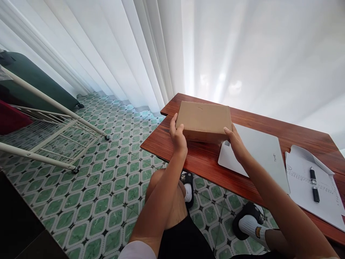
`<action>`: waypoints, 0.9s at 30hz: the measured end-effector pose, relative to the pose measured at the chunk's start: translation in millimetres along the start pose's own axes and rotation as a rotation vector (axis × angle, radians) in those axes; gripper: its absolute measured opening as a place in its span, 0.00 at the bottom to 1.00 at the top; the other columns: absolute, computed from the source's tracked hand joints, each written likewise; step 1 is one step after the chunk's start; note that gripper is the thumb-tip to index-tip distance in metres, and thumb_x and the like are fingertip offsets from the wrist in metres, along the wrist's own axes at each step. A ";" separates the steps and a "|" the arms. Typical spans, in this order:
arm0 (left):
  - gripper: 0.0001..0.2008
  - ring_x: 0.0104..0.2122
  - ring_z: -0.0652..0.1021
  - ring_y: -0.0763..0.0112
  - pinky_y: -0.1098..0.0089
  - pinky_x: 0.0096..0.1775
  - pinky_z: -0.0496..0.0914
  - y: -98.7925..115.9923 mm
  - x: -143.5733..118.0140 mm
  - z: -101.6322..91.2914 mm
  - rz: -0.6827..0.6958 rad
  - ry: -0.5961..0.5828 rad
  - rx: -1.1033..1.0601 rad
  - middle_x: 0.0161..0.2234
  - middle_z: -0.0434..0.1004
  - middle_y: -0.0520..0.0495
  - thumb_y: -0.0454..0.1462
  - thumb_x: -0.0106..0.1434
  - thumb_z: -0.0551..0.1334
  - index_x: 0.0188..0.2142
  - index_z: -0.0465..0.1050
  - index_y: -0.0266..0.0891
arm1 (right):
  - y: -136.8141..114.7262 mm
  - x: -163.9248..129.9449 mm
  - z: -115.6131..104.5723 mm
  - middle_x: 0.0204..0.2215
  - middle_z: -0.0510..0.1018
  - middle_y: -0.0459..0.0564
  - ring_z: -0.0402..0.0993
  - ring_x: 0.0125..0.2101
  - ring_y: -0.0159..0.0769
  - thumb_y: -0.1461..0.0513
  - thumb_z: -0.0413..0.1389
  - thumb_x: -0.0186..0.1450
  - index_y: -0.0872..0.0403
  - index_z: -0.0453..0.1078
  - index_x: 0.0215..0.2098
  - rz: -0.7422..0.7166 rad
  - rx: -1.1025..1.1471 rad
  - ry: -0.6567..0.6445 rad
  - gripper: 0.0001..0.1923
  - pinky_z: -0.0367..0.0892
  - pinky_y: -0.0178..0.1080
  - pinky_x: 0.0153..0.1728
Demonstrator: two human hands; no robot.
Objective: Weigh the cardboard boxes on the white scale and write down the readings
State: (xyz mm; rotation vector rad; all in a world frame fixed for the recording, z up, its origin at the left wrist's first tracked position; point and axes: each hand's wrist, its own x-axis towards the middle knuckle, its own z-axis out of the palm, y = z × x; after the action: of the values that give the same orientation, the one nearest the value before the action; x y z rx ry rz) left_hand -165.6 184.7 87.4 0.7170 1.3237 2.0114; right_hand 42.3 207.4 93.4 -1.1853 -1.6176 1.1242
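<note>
**Cardboard box held between both hands at the bench's corner**

While the person sits at the wooden bench (205,158), both hands grasp a closed brown cardboard box (203,120) that lies near the bench's far left corner. The left hand (178,136) clasps the box's left end, thumb up along the side wall and fingers curled at the lower edge. The right hand (235,144) grips the box's near right corner, thumb pressed on the top edge and fingers hidden below. The box lies between the two hands, just ahead of them, its flat top level and facing up.

Part of the box's right end sits over the corner of a closed white laptop (258,153), which lies flat on the bench just to the right. Further right, well apart from the box, a sheet of white paper (304,187) lies with a black pen (314,184) on top of it. Below the bench edge, green patterned floor tiles (107,180) show, along with the person's knees and feet in black sandals with white socks. A white metal rack (54,122) stands on the floor to the left, beside white curtains (121,54).
</note>
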 end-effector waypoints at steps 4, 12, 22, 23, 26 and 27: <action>0.29 0.67 0.66 0.62 0.65 0.66 0.64 3.0 -5.8 4.9 0.053 -0.038 -0.010 0.67 0.66 0.47 0.35 0.60 0.57 0.62 0.70 0.39 | -4.4 -4.5 -9.2 0.69 0.66 0.48 0.59 0.70 0.54 0.45 0.54 0.70 0.41 0.58 0.71 0.001 0.044 0.032 0.34 0.57 0.58 0.70; 0.30 0.67 0.66 0.56 0.58 0.68 0.62 -7.4 -14.3 19.8 0.121 -0.226 -0.107 0.67 0.66 0.43 0.39 0.61 0.60 0.63 0.69 0.37 | -1.2 -15.5 -42.3 0.69 0.67 0.45 0.58 0.70 0.52 0.47 0.57 0.70 0.38 0.61 0.70 -0.059 0.066 0.083 0.31 0.55 0.59 0.71; 0.28 0.71 0.60 0.56 0.56 0.71 0.56 -22.9 -27.8 35.5 0.223 -0.571 -0.201 0.70 0.62 0.46 0.45 0.69 0.60 0.67 0.68 0.44 | 13.8 -39.6 -89.0 0.70 0.65 0.42 0.57 0.71 0.49 0.48 0.53 0.72 0.37 0.61 0.71 -0.100 0.048 0.220 0.29 0.52 0.56 0.73; 0.28 0.71 0.60 0.55 0.56 0.71 0.56 -23.8 -29.8 37.9 0.219 -0.602 -0.208 0.70 0.62 0.47 0.45 0.69 0.60 0.66 0.68 0.44 | 16.7 -42.3 -94.7 0.70 0.65 0.42 0.56 0.72 0.49 0.48 0.52 0.72 0.37 0.61 0.71 -0.105 0.037 0.238 0.29 0.51 0.56 0.73; 0.26 0.71 0.60 0.55 0.56 0.71 0.56 -26.8 -36.8 45.4 0.212 -0.677 -0.219 0.69 0.64 0.48 0.45 0.70 0.59 0.66 0.69 0.46 | 27.5 -50.6 -112.4 0.71 0.64 0.41 0.54 0.73 0.48 0.47 0.50 0.73 0.35 0.59 0.72 -0.126 0.008 0.274 0.29 0.51 0.57 0.73; 0.25 0.70 0.61 0.55 0.56 0.71 0.56 -28.0 -39.3 48.1 0.213 -0.697 -0.230 0.68 0.65 0.48 0.44 0.70 0.59 0.65 0.70 0.47 | 31.4 -53.7 -118.2 0.71 0.64 0.41 0.53 0.73 0.49 0.47 0.48 0.74 0.35 0.58 0.72 -0.146 -0.023 0.276 0.29 0.53 0.58 0.72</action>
State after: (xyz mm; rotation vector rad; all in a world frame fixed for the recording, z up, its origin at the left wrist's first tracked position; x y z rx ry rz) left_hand -99.2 192.7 74.1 1.3303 0.6202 1.7699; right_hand 173.5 182.6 89.3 -1.1614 -1.4802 0.8131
